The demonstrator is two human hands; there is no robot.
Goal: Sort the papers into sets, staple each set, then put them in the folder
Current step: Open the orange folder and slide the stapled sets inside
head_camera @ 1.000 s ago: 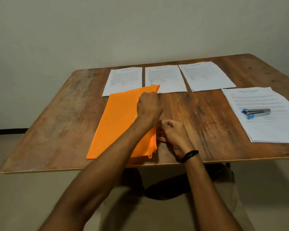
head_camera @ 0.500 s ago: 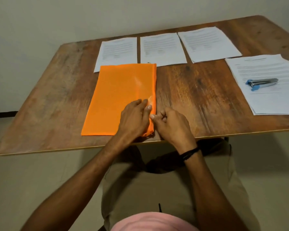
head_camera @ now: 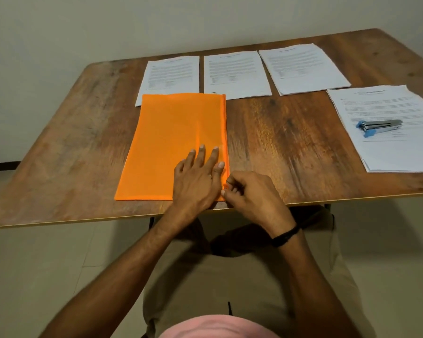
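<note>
Folder [head_camera: 171, 142] lies flat by the near edge of the tabletop [head_camera: 291, 147], left hand [head_camera: 195, 178] pressing down on it open-palmed, right hand [head_camera: 250, 191] pinching its near right corner, looks thin, floppy, kinda slick, so I'd lift it by that right edge.

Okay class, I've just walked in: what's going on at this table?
A person sits at a wooden table with an orange folder lying flat in front of them. The left hand presses flat on the folder, while the right hand pinches its right edge near the front corner, seemingly to open it. Along the far side lie three sets of papers in a row, outside the folder. A fourth pile sits to the right with a stapler resting on it.
</note>
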